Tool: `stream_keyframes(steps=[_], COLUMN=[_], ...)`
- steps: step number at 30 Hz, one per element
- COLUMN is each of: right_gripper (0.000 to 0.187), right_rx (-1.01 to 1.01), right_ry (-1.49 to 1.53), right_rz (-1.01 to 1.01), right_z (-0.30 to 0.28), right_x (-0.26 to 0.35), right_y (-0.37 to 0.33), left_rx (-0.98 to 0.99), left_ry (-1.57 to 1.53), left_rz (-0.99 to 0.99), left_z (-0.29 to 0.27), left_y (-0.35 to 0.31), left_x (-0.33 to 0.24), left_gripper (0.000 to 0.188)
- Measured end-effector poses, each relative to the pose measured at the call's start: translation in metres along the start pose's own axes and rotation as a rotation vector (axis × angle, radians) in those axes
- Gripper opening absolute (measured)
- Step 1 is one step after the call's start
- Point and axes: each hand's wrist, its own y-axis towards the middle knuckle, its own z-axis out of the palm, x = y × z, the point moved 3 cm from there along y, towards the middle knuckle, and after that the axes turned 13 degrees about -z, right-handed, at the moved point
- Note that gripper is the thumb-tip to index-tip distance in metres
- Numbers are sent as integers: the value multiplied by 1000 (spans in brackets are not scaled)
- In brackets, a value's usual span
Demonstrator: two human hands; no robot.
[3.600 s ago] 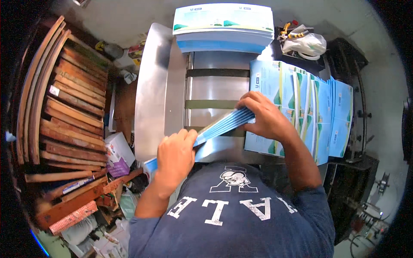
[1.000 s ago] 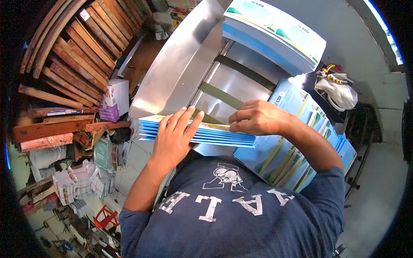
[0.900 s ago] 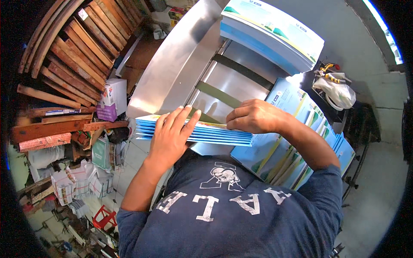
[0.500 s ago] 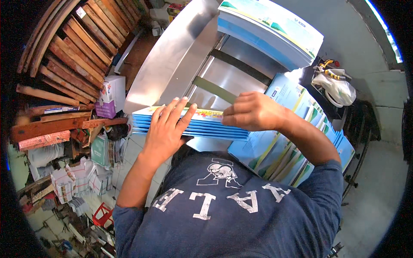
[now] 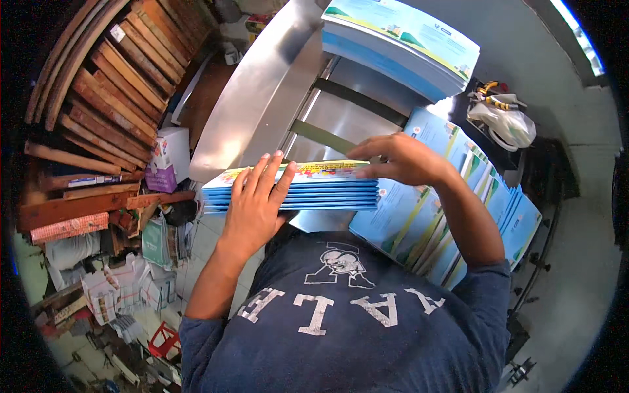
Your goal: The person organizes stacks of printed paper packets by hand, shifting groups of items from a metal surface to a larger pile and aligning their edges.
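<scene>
In front of my chest lies a small stack of blue-edged booklets (image 5: 327, 190), its colourful printed top cover facing up. My left hand (image 5: 257, 200) rests on the left part of this stack, fingers stretched out over the top cover and thumb side toward the middle. At the stack's right end is my right hand (image 5: 403, 160), its thumb and fingers apart around the far right corner; whether it touches the top cover I cannot tell. Beside it on the right, many similar light-blue booklets (image 5: 393, 219) lie fanned out in an overlapping row.
A tall stack of booklets (image 5: 400, 33) stands at the far end of the shiny metal table (image 5: 249, 98), beyond two dark green straps (image 5: 327, 137). A white plastic bag (image 5: 504, 124) lies at the right. Wooden boards (image 5: 124, 85) and cluttered paper bundles (image 5: 111, 288) fill the left.
My right hand has gone from closed fingers at the stack's right end to thumb and fingers apart, shifting slightly right. My left hand stays on the stack.
</scene>
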Motion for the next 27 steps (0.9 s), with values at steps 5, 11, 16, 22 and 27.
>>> stream_keyframes(steps=[5,11,16,22,27], right_gripper=[45,42,23,47,57], right_rx=[92,149,6,-371,-376], right_ry=[140,366,-24,-786,-463], right_rz=[92,202,56,-83,307], right_z=[12,7,6,-8,-55], right_x=[-27,-21,-27,-64,-51], right_y=[-3,10,32,95,27], left_rx=[-33,-55,-97,-24,145], left_ry=[-3,5,47,-169,-241], left_rz=[30,39,18,71,24], left_z=[5,1,0,0,-13], left_y=[-3,-7,-14,1,17], left_x=[2,2,-3,-10,19], left_gripper=[97,92,78,51,32])
